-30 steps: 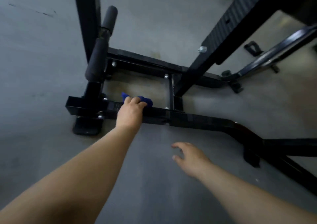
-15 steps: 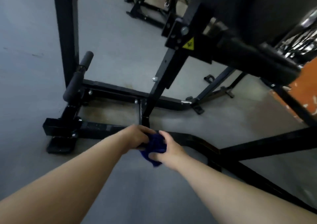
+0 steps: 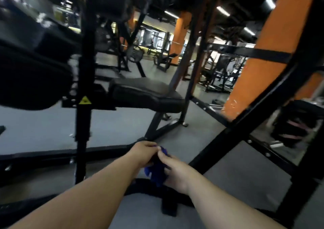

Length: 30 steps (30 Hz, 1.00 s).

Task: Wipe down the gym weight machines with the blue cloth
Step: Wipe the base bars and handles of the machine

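Blue cloth (image 3: 156, 171), one, two hands gripping

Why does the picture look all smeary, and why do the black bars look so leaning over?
In the head view the black pad at left is smeared by motion blur, while the hands holding the blue cloth are sharper. The wide-angle lens makes the black frame bars lean. The room is dim, and the ceiling lights glare as bright streaks beside the orange pillar.

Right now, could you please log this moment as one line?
crumpled blue cloth | held by left hand and right hand | off machine | black padded seat ahead
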### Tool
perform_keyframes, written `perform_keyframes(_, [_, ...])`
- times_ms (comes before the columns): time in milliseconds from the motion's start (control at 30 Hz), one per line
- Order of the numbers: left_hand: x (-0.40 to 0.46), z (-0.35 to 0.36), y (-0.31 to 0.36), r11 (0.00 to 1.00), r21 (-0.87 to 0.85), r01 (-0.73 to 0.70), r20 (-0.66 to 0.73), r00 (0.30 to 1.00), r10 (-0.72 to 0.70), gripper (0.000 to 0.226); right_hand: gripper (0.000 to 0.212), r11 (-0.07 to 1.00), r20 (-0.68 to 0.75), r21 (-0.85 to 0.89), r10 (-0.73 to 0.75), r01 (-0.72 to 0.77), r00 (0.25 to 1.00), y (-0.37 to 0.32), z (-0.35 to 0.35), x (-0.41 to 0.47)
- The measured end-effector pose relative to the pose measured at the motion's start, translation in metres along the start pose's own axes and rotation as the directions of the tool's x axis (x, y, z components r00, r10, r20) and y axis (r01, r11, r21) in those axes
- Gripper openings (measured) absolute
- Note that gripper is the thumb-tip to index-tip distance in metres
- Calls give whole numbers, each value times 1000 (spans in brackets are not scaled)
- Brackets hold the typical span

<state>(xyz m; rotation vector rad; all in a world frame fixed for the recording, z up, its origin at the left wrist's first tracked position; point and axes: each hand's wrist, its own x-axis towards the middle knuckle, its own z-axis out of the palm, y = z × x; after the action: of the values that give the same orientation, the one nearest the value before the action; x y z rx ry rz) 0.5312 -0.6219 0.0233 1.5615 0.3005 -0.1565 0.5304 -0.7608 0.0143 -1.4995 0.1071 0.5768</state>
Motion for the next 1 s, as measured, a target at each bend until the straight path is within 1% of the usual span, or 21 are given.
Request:
perform_keyframes(67, [11,26,13,998,-42,-43,43,998,45,14,62,1000,-13,28,-3,4,1000,-17,-32,6])
perform_keyframes(100, [17,38,18,996,-65,-56,62,996,60,14,63,999,-20,48,-10,11,1000,-21,-47,8])
perform_keyframes(133, [23,49,20,994,-85,-71,79,994,78,16,55,997,-29,59,-43,44,999,-25,-60,11])
perform_keyframes(167, [29,60,22,993,-65,-96,91,991,102,19,43,994,-40,76,-78,80,996,-26,-71,14])
perform_keyframes(200, [36,70,22,992,-11,-124,83,989,125,25,37,992,-64,72,-99,104,993,-25,-78,20])
perform_keyframes(233, [41,78,22,985,78,-153,58,987,149,29,42,991,-102,62,-109,115,989,-25,-83,25])
perform_keyframes(300, [47,90,22,961,204,-186,7,982,188,26,67,992,-152,41,-116,123,982,-20,-90,39])
perform_keyframes(333, [49,93,22,953,234,-194,-3,980,200,26,66,991,-169,44,-116,125,979,-14,-93,47])
perform_keyframes(400, [60,96,16,931,300,-210,-27,973,228,29,41,982,-184,125,-117,141,976,-1,-99,60])
perform_keyframes(433, [67,96,12,922,327,-207,-41,972,233,32,34,973,-186,182,-110,144,976,5,-102,64])
perform_keyframes(500, [76,96,8,900,396,-183,-59,973,224,40,31,957,-217,251,-88,143,972,14,-105,74])
perform_keyframes(567, [85,94,3,898,422,-126,-39,987,157,51,28,942,-220,303,-75,141,973,19,-106,89])
perform_keyframes(633, [91,93,0,936,351,-35,41,999,22,57,25,932,-226,352,2,80,974,20,-108,97])
perform_keyframes(700, [92,95,-3,959,254,126,128,978,-162,61,36,923,-240,384,101,-1,965,23,-110,103])
perform_keyframes(767, [92,95,-4,945,231,232,171,946,-274,58,52,905,-237,420,176,-63,955,27,-111,106])
perform_keyframes(833, [90,97,-4,941,196,277,151,939,-308,49,69,878,-234,468,234,-102,944,27,-106,103])
perform_keyframes(867, [86,97,-3,940,159,301,127,938,-322,47,79,861,-208,494,254,-123,945,26,-103,99])
perform_keyframes(900, [83,95,-3,938,112,327,110,934,-339,48,85,838,-168,523,278,-153,946,23,-100,93])
perform_keyframes(1000, [62,88,4,919,33,393,57,917,-395,63,77,778,-36,594,281,-206,959,9,-90,62])
